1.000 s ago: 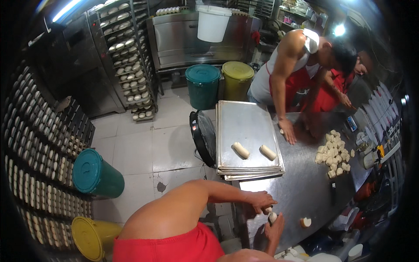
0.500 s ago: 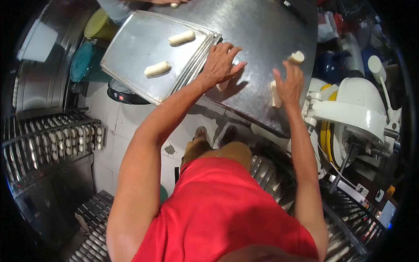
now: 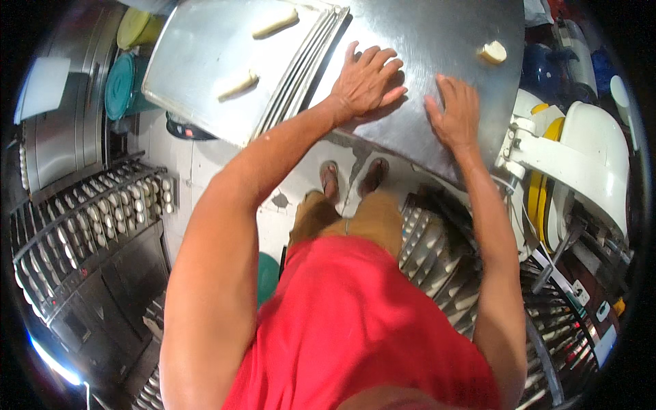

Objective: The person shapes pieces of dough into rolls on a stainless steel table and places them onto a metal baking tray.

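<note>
My left hand (image 3: 369, 80) is palm down over the steel table (image 3: 424, 41), just right of the stacked trays, with its fingers and thumb spread. My right hand (image 3: 456, 115) lies low at the same table, fingers stretched forward and thumb out to the left. No dough shows beside either hand; whatever is beneath the palms is hidden. A cut lump of pale dough (image 3: 493, 52) sits beyond my right hand. Two pale dough rolls rest apart on the top metal tray (image 3: 198, 61): a far roll (image 3: 275, 23) and a nearer roll (image 3: 238, 86).
A white machine (image 3: 574, 150) with a yellow band stands close at the right. Racks of dough pieces (image 3: 102, 212) fill the left, and another rack (image 3: 437, 253) is near my right leg. Lidded teal (image 3: 121, 85) and yellow (image 3: 137, 27) buckets are beyond the left side.
The view has shifted, sliding the trays up and left. The dough piece beside my right hand has gone from sight. My left hand has moved right, away from the trays.
</note>
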`<control>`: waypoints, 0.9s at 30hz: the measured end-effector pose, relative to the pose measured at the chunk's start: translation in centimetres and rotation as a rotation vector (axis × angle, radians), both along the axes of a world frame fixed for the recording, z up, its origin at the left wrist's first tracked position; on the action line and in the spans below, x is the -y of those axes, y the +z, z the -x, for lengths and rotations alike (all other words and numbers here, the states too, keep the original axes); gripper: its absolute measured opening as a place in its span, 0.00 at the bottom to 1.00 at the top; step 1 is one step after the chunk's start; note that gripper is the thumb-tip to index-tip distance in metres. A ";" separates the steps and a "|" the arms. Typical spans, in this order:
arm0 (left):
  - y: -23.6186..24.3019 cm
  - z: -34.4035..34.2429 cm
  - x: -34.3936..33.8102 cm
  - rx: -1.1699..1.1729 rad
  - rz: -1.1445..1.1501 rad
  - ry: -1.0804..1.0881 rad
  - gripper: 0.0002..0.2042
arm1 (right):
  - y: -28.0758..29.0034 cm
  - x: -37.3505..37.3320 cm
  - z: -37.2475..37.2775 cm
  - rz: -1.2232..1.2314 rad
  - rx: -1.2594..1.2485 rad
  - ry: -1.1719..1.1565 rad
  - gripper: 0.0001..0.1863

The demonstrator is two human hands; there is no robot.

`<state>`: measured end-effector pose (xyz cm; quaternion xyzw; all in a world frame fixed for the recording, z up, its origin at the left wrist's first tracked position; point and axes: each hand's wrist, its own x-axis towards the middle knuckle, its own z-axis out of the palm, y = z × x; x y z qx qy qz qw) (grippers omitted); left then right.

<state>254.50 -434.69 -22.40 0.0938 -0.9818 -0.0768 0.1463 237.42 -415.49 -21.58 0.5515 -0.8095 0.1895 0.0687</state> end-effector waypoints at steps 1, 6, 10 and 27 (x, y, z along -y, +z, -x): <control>0.2 -0.6 0.0 -0.014 0.013 0.051 0.28 | -0.5 0.0 -0.5 0.014 -0.002 -0.006 0.31; 0.7 0.1 0.1 0.123 0.063 -0.028 0.32 | 0.9 -0.2 -0.6 -0.040 -0.026 0.023 0.32; 0.5 -1.9 -1.6 -0.001 0.079 0.009 0.33 | 0.5 -1.6 -1.9 -0.038 -0.158 0.059 0.33; 0.7 2.6 3.5 -0.044 -0.006 -0.080 0.14 | 1.0 3.2 1.6 0.013 -0.065 -0.013 0.24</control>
